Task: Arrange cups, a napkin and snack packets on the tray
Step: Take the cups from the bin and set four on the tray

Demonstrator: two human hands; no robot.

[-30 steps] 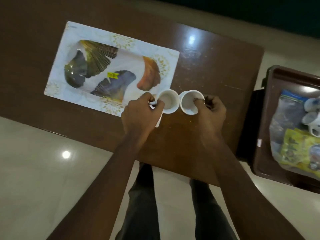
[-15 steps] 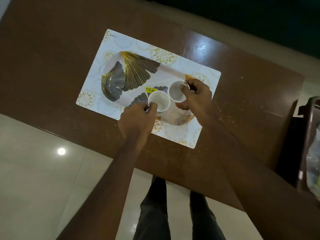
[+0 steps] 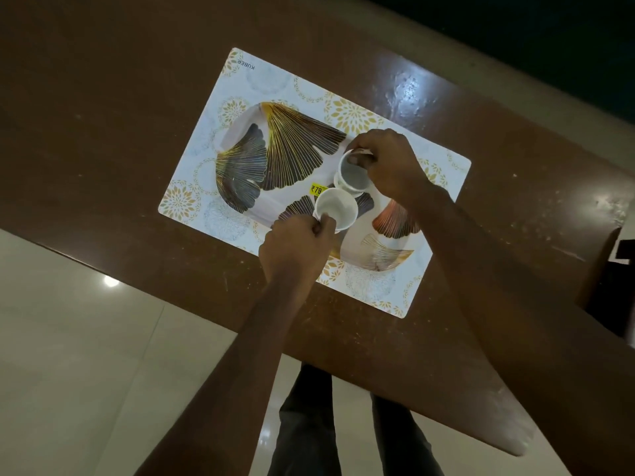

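Two cups held over the tray

Two white cups, both upright and mouth-up, empty as far as can be seen, sit close together above the middle of the tray — whether their bases touch it cannot be told.

Near cup: gripped by the left hand, fingers curled shut around its near side and handle area, thumb at the rim.

Far cup: gripped by the right hand, which reaches over from the right, fingers closed over the far rim and side. Its lower edge is just beside the rim of the near cup; contact cannot be told.

Tray: pale, rounded, printed with dark and gold fan-shaped leaves and one orange leaf toward the right end. A yellow price sticker shows just left of the cups.

Mat: white rectangle with gold floral medallions, lying askew under the tray, the word KUBER printed at its far corner.

Table: dark brown, glossy, with a light glare at the far right.

Floor: pale tiles — the person's dark trouser legs stand below the table edge.
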